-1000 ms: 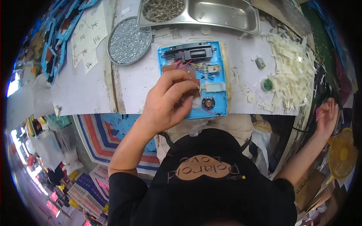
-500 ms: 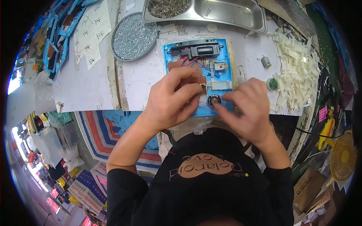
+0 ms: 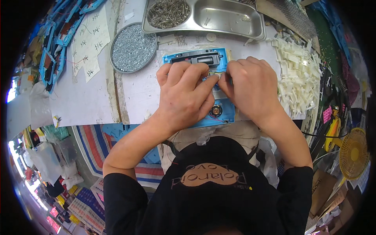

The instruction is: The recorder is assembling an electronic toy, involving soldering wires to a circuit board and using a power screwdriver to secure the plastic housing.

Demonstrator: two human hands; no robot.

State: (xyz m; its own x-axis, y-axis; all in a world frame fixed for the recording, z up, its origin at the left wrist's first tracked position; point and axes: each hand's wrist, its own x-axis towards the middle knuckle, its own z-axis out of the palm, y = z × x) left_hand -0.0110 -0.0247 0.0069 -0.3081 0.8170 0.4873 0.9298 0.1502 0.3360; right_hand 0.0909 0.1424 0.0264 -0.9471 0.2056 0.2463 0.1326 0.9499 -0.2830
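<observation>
A blue plastic housing (image 3: 226, 116) lies open on the table in front of me, with a black-framed part (image 3: 207, 60) along its far end and a small round speaker (image 3: 216, 111) near its close end. My left hand (image 3: 184, 92) is over the housing's left half, its thumb and index finger closed together near the middle. From the right, my right hand (image 3: 250, 86) meets it there, fingers curled and thumb pressed in. Both sets of fingertips touch the small parts inside the housing. My fingers hide what they grip, and most of the wiring too.
A round tray of silvery screws (image 3: 133, 49) stands at the far left. Behind the housing is a steel divided tray (image 3: 227, 19) with small metal pieces in one compartment. White plastic parts (image 3: 299, 78) are heaped at the right. Blue housings (image 3: 53, 47) pile up at the far left corner.
My right hand has moved up and left from beside the speaker to meet my left hand, which has shifted slightly away from me. The view has shifted a little. A small motor on the right no longer shows.
</observation>
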